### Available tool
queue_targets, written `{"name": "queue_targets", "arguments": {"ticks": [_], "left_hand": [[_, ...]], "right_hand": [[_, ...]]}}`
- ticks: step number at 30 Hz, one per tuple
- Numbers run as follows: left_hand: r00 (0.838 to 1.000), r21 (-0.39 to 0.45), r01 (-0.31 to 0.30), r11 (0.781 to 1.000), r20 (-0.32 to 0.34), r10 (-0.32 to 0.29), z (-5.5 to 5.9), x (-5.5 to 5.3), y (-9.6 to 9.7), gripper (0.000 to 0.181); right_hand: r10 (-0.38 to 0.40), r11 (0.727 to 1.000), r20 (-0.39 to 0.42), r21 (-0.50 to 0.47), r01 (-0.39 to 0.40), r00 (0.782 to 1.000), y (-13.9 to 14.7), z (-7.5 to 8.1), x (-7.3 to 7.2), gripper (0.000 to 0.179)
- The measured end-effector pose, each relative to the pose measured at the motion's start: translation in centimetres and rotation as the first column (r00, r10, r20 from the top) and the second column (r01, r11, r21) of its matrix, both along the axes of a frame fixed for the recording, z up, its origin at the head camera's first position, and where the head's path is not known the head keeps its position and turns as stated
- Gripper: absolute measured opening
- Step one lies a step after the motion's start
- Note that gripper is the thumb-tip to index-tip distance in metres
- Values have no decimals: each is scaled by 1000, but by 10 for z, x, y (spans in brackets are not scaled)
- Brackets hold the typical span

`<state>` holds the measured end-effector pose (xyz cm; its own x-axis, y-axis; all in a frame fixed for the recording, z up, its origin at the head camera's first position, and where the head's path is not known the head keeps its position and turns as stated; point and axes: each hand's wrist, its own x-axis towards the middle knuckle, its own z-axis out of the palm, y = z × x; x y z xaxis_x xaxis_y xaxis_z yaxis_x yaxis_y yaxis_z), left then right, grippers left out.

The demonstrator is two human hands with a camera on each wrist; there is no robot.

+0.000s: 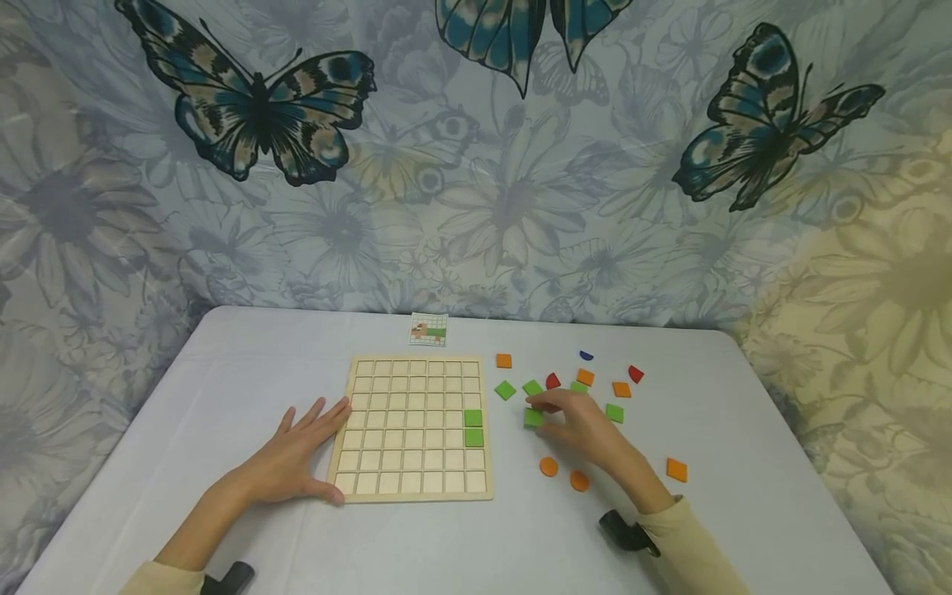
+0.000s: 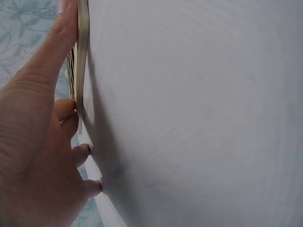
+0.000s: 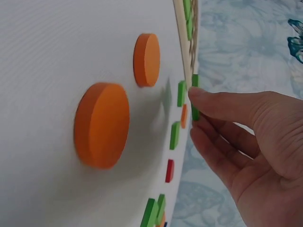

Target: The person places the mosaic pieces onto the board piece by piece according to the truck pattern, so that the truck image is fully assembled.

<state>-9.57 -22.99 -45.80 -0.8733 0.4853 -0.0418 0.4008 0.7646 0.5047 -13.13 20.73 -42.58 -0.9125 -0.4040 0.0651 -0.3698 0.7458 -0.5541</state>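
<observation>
A wooden grid board [image 1: 411, 500] lies on the table, two green square tiles [image 1: 473, 427] side by side in its rightmost column. With fingers spread, my left hand [image 1: 286, 463] rests at the board's left edge; thumb and fingertips touch the frame. My right hand [image 1: 583, 426] pinches a green square tile [image 3: 195, 109] between thumb and fingers, lifted off the table in the right wrist view. Around that hand lie loose green tiles [image 1: 506, 390], orange square tiles [image 1: 585, 377] and red pieces [image 1: 553, 381]. Two orange discs [image 1: 549, 467] are below it.
A small printed pattern card [image 1: 428, 329] stands or lies behind the board; I cannot tell which. A blue half-round piece [image 1: 587, 355] is at the back right, and a lone orange tile [image 1: 677, 469] lies far right. A butterfly-patterned cloth [image 1: 513, 207] hangs behind the white table [image 1: 260, 347].
</observation>
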Motion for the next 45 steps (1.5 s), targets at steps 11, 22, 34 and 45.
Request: {"name": "queue_targets", "arguments": {"ticks": [11,22,34,45], "left_hand": [[1000,3,-2,1000,6,2,-3,-1,-2,129],[1000,-4,-12,1000,12,12,-2,-3,2,130],[1000,-3,-14,1000,12,14,-2,1,-1,128],[1000,1,-13,1000,9,13,-4,0,-2,128]], "right_hand": [[82,997,-6,-2,-82,997,-17,2,-9,41],[107,994,-33,-6,-107,994,-29,5,-18,38],[170,985,-16,-7,-170,985,-57,6,-20,39],[215,976,-8,-38,-215,977,-72,-3,-23,37]]}}
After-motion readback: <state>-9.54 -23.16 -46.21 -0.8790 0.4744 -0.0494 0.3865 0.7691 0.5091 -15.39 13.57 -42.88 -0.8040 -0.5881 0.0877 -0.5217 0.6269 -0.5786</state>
